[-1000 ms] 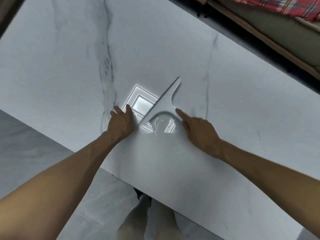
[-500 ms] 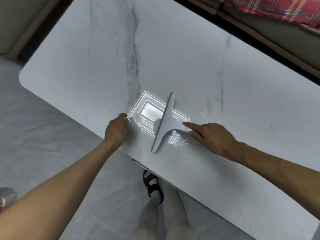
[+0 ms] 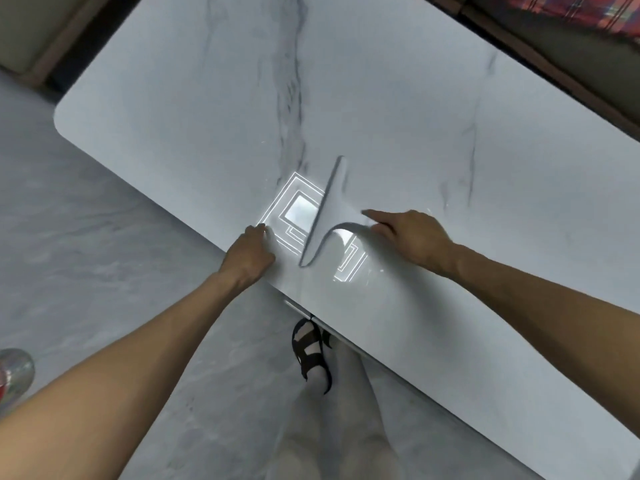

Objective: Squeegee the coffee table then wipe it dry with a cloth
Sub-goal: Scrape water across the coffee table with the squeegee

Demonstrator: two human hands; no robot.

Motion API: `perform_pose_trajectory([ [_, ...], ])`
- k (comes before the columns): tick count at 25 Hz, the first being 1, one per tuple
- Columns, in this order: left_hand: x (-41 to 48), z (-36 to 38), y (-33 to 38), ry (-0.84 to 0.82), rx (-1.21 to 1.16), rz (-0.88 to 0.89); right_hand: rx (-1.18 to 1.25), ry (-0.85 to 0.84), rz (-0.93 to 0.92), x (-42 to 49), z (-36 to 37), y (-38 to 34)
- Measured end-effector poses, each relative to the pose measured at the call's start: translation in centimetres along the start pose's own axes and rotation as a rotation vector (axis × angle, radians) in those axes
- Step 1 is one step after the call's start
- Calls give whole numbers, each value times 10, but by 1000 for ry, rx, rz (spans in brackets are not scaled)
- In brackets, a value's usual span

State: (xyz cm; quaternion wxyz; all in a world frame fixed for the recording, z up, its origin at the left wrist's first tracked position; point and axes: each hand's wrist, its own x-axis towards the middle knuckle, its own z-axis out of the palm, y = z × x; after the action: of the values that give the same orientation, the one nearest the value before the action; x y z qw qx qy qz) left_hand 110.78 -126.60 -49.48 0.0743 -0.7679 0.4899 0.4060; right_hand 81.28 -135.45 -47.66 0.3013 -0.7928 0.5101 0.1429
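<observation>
The squeegee (image 3: pixel 327 209), blade down on the desk (image 3: pixel 381 98) between the fingers of the right hand (image 3: pixel 412 237), clamped on its handle, and the bent fingers of the left hand (image 3: pixel 251 252), grip unclear, may streak if the blade tilts.

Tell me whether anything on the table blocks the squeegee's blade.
Only the left hand, which rests on the table at its near edge, just left of the squeegee. The right hand holds the squeegee's handle. Nothing else visible lies on the tabletop.
</observation>
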Motion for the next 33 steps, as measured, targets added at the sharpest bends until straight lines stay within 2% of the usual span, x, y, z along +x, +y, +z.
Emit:
perform_pose_trajectory([
  [4, -6, 22, 20, -103, 75, 78, -23, 64, 270, -89, -8, 80],
  [7, -11, 26, 19, -55, 16, 66, 2, 92, 329, -121, -12, 95],
  [9, -15, 27, 11, 44, -87, 37, 57, 100, 276, -117, -7, 72],
  [12, -23, 31, -1, 166, -155, 27, 45, 53, 53, -88, 23, 4],
  [14, -27, 34, -7, 179, -199, 30, 11, -1, -99, -68, 53, -44],
  [17, -30, 45, -10, 140, -147, 53, 1, -96, -162, -58, 86, -72],
  [21, -40, 64, 4, 107, 70, 149, 12, -47, -82, -92, 92, -18],
  [26, -56, 89, 45, 39, 248, 209, -37, -28, 113, -164, 68, 84],
  [30, -68, 104, 67, 24, 179, 233, -74, 6, 200, -205, 43, 128],
  [33, -76, 108, 66, 66, 43, 192, -63, -8, 62, -197, 41, 109],
])
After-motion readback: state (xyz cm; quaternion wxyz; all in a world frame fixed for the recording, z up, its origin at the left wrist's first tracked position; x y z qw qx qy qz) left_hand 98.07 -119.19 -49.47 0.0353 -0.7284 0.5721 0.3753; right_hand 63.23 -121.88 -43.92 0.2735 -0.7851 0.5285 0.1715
